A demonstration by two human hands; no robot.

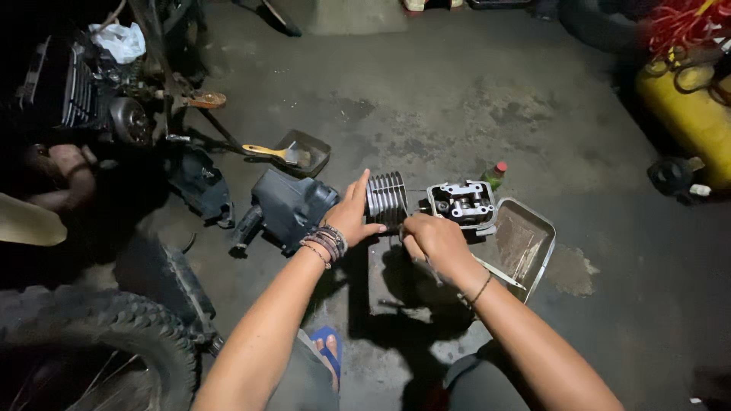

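- Dim workshop; stained, patchy concrete floor [457, 106], lit mainly around the middle.
- Knobby tyre [91, 335] at lower left; motorcycle engine [84, 91] in shadow at upper left; yellow tank [689, 114] with red hose at far right.
- Shallow dark pan [314, 144] holding a wooden-handled brush [276, 153]; black plastic housing [293, 205] just beside the left hand.
- Finned metal cylinder [387, 199], ribbed and grey, lying on the floor at centre, next to a blocky cylinder head [462, 204] of cast metal.
- Rectangular metal tray [542, 251] right of the head; small green bottle with red cap [495, 175] behind.
- Left hand [352, 217], beaded bracelets at wrist, arm stretched forward, fingers closed on the cylinder's left side.
- Right hand [432, 240] curled tight around a thin metal tool [432, 268], just right of the cylinder's lower edge.
- Blue sandal [329, 352] below, between the arms.
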